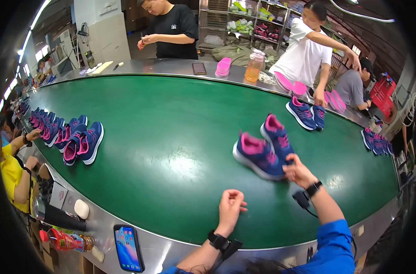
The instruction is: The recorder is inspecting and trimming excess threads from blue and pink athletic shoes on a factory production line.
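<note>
A pair of navy sneakers with pink linings and white soles, a nearer sneaker (258,157) and a farther sneaker (277,137), stands slightly blurred on the green belt (171,123). Their toes point toward me. My right hand (299,172) has its thumb and fingers closed at the toe end of the pair; the exact grip is partly hidden. Left of it, over the belt's near part, my left hand (231,211) is loosely curled, apart from the shoes, with nothing visible in it. Both wrists wear black straps.
More sneakers (82,144) line the belt's left; another pair (304,114) is under the hand of a person in white (304,50). Pink insoles (223,67) and a bottle (254,66) stand on the far ledge. A phone (128,249) and red-capped bottle (66,239) lie on the near ledge.
</note>
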Demonstrator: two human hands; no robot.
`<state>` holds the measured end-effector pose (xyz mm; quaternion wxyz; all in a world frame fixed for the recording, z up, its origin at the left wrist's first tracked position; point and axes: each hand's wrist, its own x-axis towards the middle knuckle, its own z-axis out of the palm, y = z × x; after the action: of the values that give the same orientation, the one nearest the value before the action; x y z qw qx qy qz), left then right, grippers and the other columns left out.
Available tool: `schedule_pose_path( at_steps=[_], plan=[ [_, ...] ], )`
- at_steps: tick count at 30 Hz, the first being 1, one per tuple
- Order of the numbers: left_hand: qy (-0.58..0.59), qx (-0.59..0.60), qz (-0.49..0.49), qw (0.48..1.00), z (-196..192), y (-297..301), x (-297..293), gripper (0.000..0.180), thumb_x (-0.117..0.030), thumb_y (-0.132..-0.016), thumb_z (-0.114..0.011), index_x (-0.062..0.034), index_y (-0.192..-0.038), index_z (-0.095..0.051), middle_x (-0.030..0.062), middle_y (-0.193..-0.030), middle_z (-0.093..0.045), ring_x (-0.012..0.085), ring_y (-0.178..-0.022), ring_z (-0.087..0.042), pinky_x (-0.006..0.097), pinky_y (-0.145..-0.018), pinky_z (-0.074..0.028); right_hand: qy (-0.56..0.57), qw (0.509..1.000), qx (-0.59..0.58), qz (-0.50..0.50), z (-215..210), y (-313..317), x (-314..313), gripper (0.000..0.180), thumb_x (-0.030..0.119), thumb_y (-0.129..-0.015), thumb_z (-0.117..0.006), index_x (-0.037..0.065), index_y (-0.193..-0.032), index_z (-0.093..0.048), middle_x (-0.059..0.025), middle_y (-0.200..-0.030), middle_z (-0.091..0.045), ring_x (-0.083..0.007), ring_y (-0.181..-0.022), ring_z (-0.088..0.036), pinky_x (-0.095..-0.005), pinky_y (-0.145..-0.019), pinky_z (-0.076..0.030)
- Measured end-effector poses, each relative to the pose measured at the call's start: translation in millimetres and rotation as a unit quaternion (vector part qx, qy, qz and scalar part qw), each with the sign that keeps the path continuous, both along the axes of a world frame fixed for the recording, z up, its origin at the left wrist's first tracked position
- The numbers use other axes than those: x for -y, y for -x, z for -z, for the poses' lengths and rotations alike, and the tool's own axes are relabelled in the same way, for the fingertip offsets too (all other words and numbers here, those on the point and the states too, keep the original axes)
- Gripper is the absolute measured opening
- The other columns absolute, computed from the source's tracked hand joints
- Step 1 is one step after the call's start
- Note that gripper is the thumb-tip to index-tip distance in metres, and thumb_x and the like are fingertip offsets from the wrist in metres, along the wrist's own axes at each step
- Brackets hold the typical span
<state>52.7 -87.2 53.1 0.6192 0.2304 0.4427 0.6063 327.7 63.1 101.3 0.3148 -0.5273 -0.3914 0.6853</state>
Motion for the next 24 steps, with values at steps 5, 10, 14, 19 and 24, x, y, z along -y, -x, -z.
schedule_pose_path(
  at_steps=[5,10,14,19,24],
  plan=[
    [-0.012,-0.049,-0.085,0.995,9,-1,-10,0.016,-0.021,-0.095,-0.059,-0.0067,-0.101,-0.055,0.0024,-0.084,-0.055,0.0084,-0.062,-0.052,0.022,-0.054,-0.044,0.047,0.943,0.273,-0.182,-78,-58,139,0.037,0.012,-0.084,-0.072,0.016,-0.114,-0.053,-0.0046,-0.092,-0.062,-0.0165,-0.066,-0.062,-0.0325,-0.055,-0.052],
    [-0.003,-0.043,-0.075,0.996,27,19,-14,0.013,-0.02,-0.092,-0.06,-0.0077,-0.095,-0.057,0.0022,-0.081,-0.055,0.0098,-0.066,-0.054,0.024,-0.058,-0.047,-0.393,0.762,0.491,-0.156,-106,-9,163,0.029,0.025,-0.078,-0.074,0.011,-0.103,-0.065,-0.0175,-0.117,-0.06,-0.0375,-0.104,-0.059,-0.0431,-0.091,-0.047],
    [0.038,-0.045,0.03,0.998,10,38,0,0.015,-0.023,-0.093,-0.059,-0.0082,-0.097,-0.058,0.0021,-0.091,-0.059,0.0122,-0.08,-0.057,0.028,-0.072,-0.048,-0.485,0.62,0.54,-0.299,-88,61,152,0.058,0.052,-0.072,-0.075,0.015,-0.116,-0.065,-0.0263,-0.142,-0.04,-0.0433,-0.137,-0.03,-0.0535,-0.114,-0.02],
    [-0.082,-0.149,0.19,0.967,-75,72,121,0.019,-0.025,-0.096,-0.057,-0.0079,-0.103,-0.061,0.0014,-0.104,-0.062,0.0117,-0.102,-0.055,0.028,-0.088,-0.04,-0.353,0.525,0.665,-0.398,-59,84,143,0.086,0.061,-0.054,-0.081,0.017,-0.125,-0.063,-0.0252,-0.15,-0.029,-0.0412,-0.142,-0.019,-0.0632,-0.113,-0.01],
    [0.004,-0.193,0.186,0.963,-96,131,269,0.021,-0.023,-0.098,-0.056,-0.0038,-0.105,-0.062,0.0042,-0.102,-0.064,0.0125,-0.098,-0.058,0.027,-0.086,-0.045,-0.44,0.477,0.67,-0.361,-57,98,152,0.036,0.038,-0.07,-0.074,0.02,-0.102,-0.075,-0.0122,-0.12,-0.056,-0.0311,-0.118,-0.045,-0.0507,-0.094,-0.033]
  ],
)
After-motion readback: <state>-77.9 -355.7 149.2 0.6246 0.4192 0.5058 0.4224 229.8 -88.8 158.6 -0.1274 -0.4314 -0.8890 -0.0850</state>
